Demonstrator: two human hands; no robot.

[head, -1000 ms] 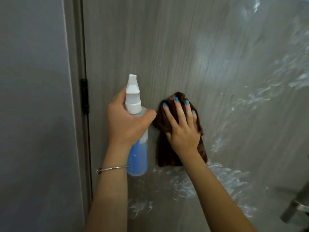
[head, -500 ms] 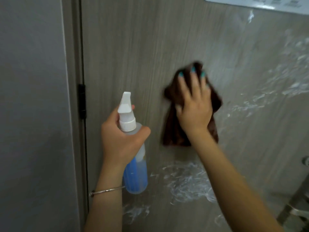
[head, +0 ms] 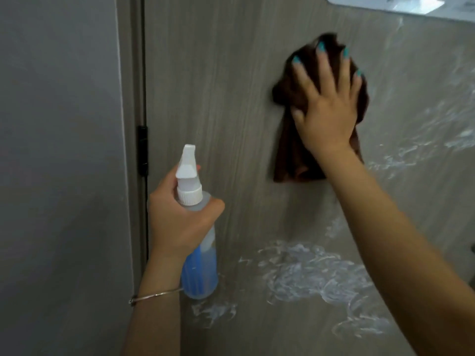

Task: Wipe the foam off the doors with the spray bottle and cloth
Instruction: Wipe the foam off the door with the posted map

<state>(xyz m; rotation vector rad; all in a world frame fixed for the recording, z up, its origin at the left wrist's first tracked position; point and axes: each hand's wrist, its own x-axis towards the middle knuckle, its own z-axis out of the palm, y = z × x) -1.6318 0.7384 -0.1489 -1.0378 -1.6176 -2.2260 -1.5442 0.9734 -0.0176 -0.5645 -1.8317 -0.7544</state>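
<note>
On the door (head: 231, 98), the cloth (head: 290, 155) sits at two o'clock under the right hand (head: 326, 116). The spray bottle (head: 199, 253), in the left hand (head: 177, 222), stands at seven o'clock, left of the foam (head: 308, 276). The hinge (head: 142, 150) lies at nine o'clock.

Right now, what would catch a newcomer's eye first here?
The right hand presses a dark brown cloth flat against the upper part of the grey door. Lower left, the left hand grips a spray bottle of blue liquid. White foam smears the door below.

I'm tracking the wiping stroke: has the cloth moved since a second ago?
Yes. The brown cloth under the right hand has gone up and right across the door, away from the black hinge.
</note>
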